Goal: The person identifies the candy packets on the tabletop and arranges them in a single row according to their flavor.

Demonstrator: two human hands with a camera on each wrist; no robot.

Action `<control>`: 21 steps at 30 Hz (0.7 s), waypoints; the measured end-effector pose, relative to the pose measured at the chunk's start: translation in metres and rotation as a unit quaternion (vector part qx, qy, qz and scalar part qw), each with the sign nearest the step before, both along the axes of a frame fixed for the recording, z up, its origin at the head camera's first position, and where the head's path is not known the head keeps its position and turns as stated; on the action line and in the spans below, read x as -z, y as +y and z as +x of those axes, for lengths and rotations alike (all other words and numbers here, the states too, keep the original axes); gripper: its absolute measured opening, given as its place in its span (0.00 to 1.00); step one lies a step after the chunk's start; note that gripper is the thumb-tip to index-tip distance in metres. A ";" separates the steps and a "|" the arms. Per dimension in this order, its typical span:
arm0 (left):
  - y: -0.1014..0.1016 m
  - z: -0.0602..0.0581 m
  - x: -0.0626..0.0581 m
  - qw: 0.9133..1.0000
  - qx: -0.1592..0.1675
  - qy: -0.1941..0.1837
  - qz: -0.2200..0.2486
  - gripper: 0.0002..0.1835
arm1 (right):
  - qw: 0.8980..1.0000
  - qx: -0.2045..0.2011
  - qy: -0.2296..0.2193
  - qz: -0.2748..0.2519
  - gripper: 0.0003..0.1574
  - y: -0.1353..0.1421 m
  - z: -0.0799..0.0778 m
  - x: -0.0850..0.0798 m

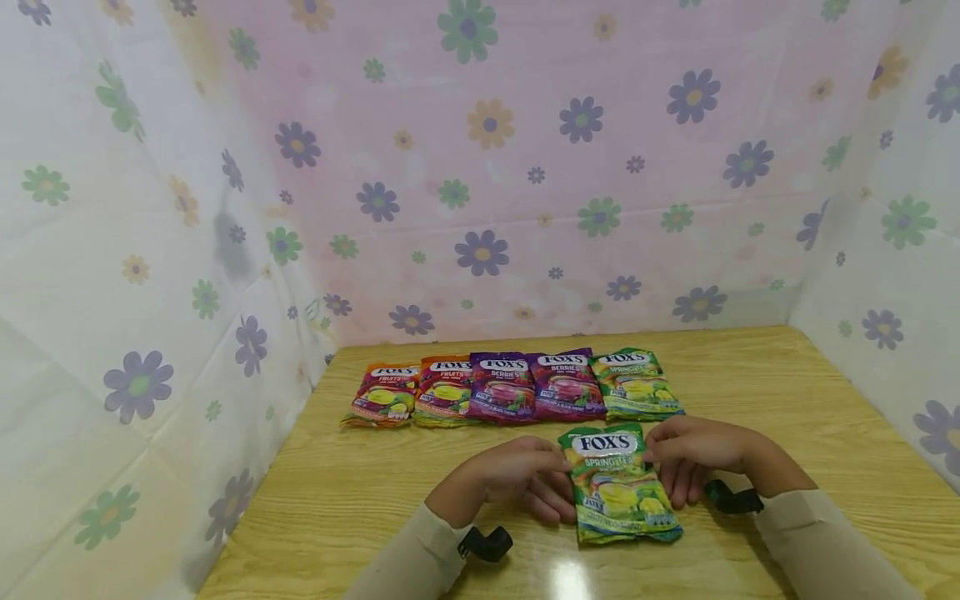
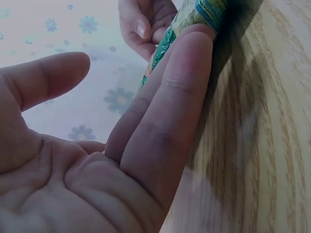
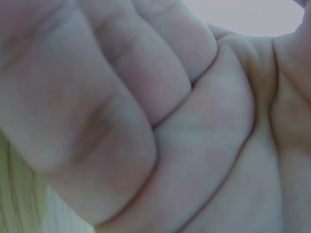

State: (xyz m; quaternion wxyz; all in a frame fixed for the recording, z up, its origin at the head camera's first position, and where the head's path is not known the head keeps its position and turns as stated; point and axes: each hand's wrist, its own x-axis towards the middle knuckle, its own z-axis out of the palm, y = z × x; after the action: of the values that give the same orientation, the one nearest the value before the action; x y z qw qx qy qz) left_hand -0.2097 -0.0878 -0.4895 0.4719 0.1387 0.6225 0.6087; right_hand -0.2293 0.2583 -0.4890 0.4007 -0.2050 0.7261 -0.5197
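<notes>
A green candy bag (image 1: 622, 492) marked Fox's Spring Tea stands between my two hands, low over the table and facing me. My left hand (image 1: 521, 479) touches its left edge. In the left wrist view the long fingers (image 2: 165, 107) lie nearly straight with their tips at the bag (image 2: 194, 14), and the thumb stands well apart from it. My right hand (image 1: 701, 458) is at the bag's right edge, with a fingertip on the upper side and the other fingers hanging lightly bent. Its palm fills the right wrist view, where the bag is out of sight.
Behind the hands, a row of candy bags stretches along the table (image 1: 360, 492): two orange Fruits bags (image 1: 386, 396), two purple Berries bags (image 1: 501, 387) and another green Spring Tea bag (image 1: 637, 385). Flowered cloth (image 1: 525, 183) hangs behind and on both sides.
</notes>
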 end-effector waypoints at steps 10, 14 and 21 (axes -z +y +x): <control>0.000 -0.003 -0.003 1.000 -0.006 0.016 0.009 0.16 | 1.000 0.011 0.007 0.004 0.20 0.000 0.000 -0.002; 0.007 -0.004 -0.004 1.000 0.000 0.022 0.022 0.15 | 0.999 0.027 0.018 0.016 0.21 0.005 0.002 -0.004; 0.015 -0.007 -0.011 0.999 -0.009 0.033 0.035 0.11 | 0.999 0.025 0.046 0.006 0.24 0.017 0.001 -0.013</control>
State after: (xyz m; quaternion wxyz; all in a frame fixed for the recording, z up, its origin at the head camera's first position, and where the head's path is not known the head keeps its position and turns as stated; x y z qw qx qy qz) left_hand -0.2164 -0.0725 -0.4783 0.4404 0.1698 0.6172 0.6295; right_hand -0.2282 0.2753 -0.4763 0.3552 -0.2083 0.7516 -0.5153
